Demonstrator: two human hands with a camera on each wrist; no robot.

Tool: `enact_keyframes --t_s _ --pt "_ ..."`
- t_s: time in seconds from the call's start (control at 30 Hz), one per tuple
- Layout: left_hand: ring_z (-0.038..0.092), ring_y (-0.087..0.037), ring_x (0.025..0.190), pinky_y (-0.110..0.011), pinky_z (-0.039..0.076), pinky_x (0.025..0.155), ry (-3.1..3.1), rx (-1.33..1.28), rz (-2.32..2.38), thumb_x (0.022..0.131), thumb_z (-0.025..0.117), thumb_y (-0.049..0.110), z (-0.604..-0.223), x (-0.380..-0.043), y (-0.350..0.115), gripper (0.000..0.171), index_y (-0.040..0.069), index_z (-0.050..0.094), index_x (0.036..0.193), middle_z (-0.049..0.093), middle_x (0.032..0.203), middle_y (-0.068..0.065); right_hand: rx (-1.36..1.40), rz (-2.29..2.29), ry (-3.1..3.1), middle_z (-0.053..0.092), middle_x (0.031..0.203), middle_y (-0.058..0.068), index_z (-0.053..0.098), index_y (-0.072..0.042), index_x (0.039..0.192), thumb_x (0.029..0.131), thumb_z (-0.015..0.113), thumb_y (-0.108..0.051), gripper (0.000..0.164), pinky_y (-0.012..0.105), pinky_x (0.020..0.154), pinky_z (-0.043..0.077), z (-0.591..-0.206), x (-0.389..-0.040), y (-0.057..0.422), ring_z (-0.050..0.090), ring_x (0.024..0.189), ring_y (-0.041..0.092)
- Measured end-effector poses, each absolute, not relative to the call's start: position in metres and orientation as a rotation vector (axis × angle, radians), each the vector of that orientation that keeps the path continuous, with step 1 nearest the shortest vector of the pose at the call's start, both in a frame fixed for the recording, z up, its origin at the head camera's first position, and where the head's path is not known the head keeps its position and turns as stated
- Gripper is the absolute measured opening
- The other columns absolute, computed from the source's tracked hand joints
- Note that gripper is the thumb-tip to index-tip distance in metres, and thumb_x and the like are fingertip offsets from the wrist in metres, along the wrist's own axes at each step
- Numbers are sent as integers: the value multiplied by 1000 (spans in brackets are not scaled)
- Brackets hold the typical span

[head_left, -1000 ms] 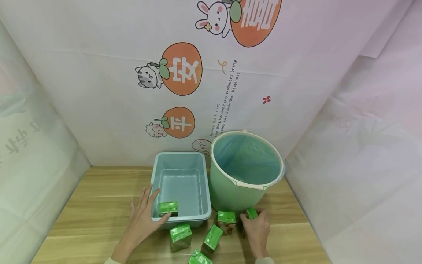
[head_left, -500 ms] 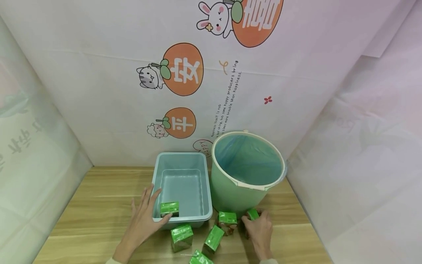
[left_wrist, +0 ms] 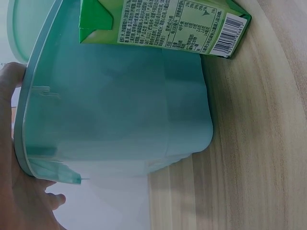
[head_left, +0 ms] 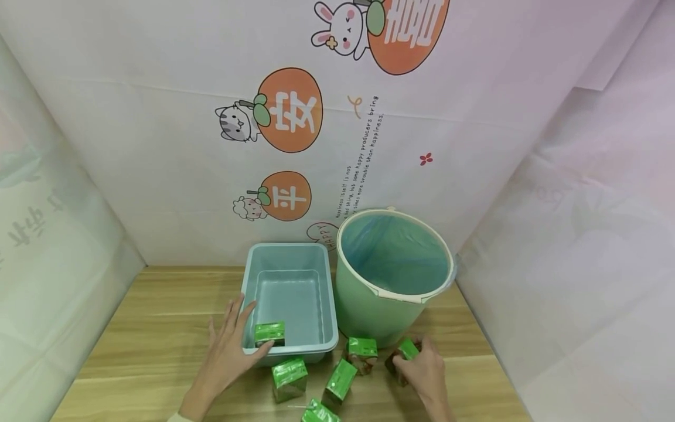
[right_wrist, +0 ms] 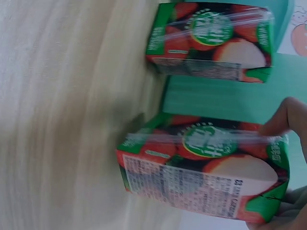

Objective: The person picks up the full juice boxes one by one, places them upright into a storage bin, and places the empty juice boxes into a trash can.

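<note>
My right hand (head_left: 424,372) pinches a juice carton (head_left: 408,349) with a green top near its upper end, just in front of the green bucket. In the right wrist view this carton (right_wrist: 201,165) shows red fruit pictures and leans, its base close over the table. A second juice carton (right_wrist: 211,40) stands beside it, against the bucket. My left hand (head_left: 227,346) rests spread over the near-left corner of the blue basin (head_left: 332,316), thumb on the front rim. Inside, near the thumb, sits a green-topped carton (head_left: 269,333).
Green-topped cartons (head_left: 289,378) (head_left: 340,378) (head_left: 319,412) stand in front of the basin, one cut by the lower edge. The green bucket (head_left: 364,305), lined with a bluish bag, stands right of the basin. A printed white cloth (head_left: 179,176) hangs behind the wooden table (head_left: 147,334).
My right hand has drawn its carton slightly right and toward me, away from the bucket, and the carton leans more. My left hand stays on the basin rim.
</note>
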State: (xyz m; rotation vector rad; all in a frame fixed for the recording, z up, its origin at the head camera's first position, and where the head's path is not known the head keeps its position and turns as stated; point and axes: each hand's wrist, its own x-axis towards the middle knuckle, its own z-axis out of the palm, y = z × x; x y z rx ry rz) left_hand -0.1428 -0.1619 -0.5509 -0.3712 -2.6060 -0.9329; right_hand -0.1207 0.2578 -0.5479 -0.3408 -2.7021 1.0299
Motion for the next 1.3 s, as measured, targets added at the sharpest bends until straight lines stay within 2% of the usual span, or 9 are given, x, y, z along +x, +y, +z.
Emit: enact_keyframes --t_s 0.27,0.63,1.03,1.3 --pt "24 -58 152 -91 9 107 -2633 -357 -942 86 84 48 -548 -142 -162 90 12 43 159 25 171 -24 -200 1024 -2753 67 88 13 62 9 109 70 83 -10 48 25 51 52 -518 -111 257 61 67 17" --pt "23 -57 153 -91 9 107 -2640 -350 -953 86 84 47 -550 -141 -162 91 13 41 160 24 172 -23 -68 1070 -2790 64 79 3 65 -1 103 68 79 -4 38 24 54 51 -476 -102 253 57 65 13" --pt "23 -56 153 -91 10 107 -2622 -353 -941 86 84 49 -549 -141 -162 92 13 42 159 25 172 -23 172 1090 -2725 62 87 -1 67 -9 97 64 81 -3 36 23 52 49 -443 -98 229 54 69 10" --pt "23 -56 153 -91 9 108 -2626 -355 -944 85 85 49 -549 -141 -161 92 11 43 159 25 171 -23 378 1148 -2716 59 85 -3 66 -9 99 65 76 -1 36 22 50 46 -427 -105 202 52 66 7"
